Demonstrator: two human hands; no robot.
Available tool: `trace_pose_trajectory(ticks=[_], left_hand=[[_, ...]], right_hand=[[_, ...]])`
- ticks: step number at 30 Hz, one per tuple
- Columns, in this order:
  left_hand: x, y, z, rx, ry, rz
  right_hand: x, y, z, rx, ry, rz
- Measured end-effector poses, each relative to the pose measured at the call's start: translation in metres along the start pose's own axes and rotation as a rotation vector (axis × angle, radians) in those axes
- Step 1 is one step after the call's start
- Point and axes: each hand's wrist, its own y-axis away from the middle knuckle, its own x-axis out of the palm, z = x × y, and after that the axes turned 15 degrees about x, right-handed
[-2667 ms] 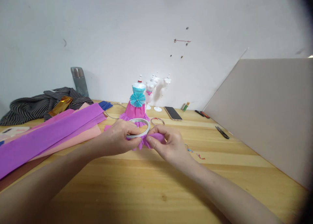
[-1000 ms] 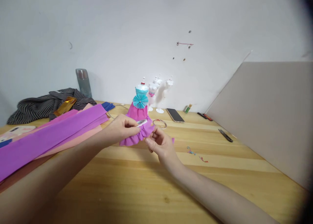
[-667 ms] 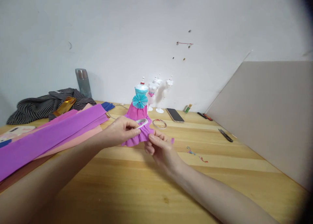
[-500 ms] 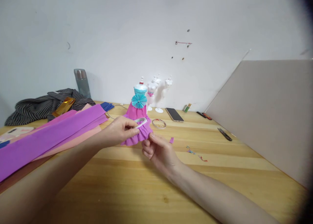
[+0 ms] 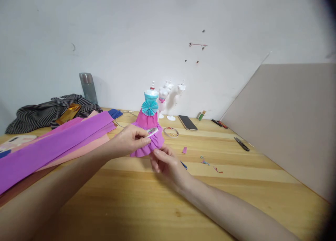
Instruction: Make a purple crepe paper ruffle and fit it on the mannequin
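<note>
A small dress form point(image 5: 151, 94) stands upright, dressed in a turquoise top with a pleated turquoise rosette point(image 5: 149, 108) and a pink skirt point(image 5: 147, 120). Round the skirt's lower edge runs a purple crepe-paper ruffle point(image 5: 143, 150). My left hand point(image 5: 132, 140) is closed on a white roll of tape point(image 5: 152, 131), held against the front of the ruffle. Below it, my right hand point(image 5: 168, 164) pinches the ruffle's lower right edge between thumb and fingers. A dark blue tip point(image 5: 184, 165) shows just behind my right hand; its other end is hidden.
Purple and peach crepe-paper sheets point(image 5: 78, 146) lie at left, before a striped cloth point(image 5: 34, 116) and a bottle point(image 5: 88, 88). White dress forms point(image 5: 164, 94), a clear ring point(image 5: 171, 132), a phone point(image 5: 187, 122), paper scraps point(image 5: 204, 161) and thread snips point(image 5: 242, 144) are beyond and right.
My right hand has shifted slightly left and down along the ruffle, and its fingers have turned. The dark blue tip has come into sight behind it. My left hand stays with the tape.
</note>
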Motion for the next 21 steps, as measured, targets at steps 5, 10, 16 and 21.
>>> trace_pose_trajectory(ticks=[5,10,16,21], left_hand=[[0.001,0.000,0.001,0.005,-0.009,0.027],[-0.006,0.003,0.004,0.021,-0.006,0.048],[-0.009,0.004,0.013,0.019,0.029,0.135],[-0.006,0.004,0.012,0.060,-0.065,0.163]], right_hand=[[-0.002,-0.003,-0.001,-0.041,0.061,-0.036],[-0.012,-0.012,0.007,-0.058,-0.129,-0.055],[-0.020,-0.017,0.020,-0.071,-0.148,-0.146],[-0.019,-0.015,0.020,-0.116,-0.019,-0.163]])
